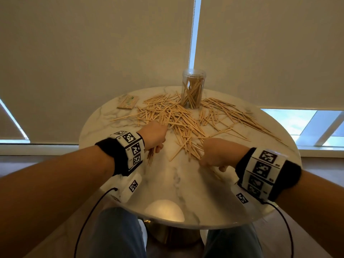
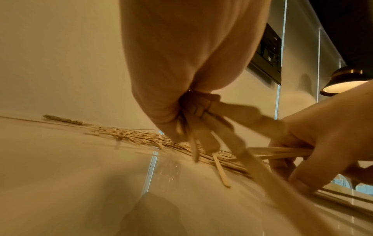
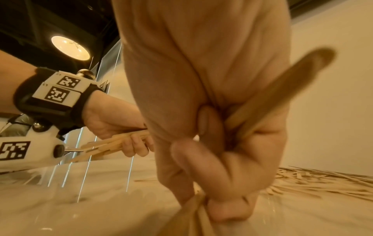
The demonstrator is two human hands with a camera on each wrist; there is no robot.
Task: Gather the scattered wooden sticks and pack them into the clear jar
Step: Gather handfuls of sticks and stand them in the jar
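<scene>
**Sticks mostly still loose, jar part-filled**

Marble tabletop [image 1: 167, 183], drawn blinds behind. Clear jar [image 1: 193, 88] upright at far edge, lidless, holding a leaning batch of sticks, roughly half full by my estimate. Scattered sticks [image 1: 186, 120] cover the middle around its base. Left hand [image 1: 153, 135] grip closed on a bundle; right hand [image 1: 216, 151] likewise. Bulk remains

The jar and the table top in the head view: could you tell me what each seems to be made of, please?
The jar looks like clear plastic, possibly glass: see-through wall with a ridged rim, the sticks inside showing plainly. The table top looks like polished marble or a marble-look surface: white with grey veins and a glossy reflection. The sticks appear to be pale, unfinished wood, thin and flat.
</scene>
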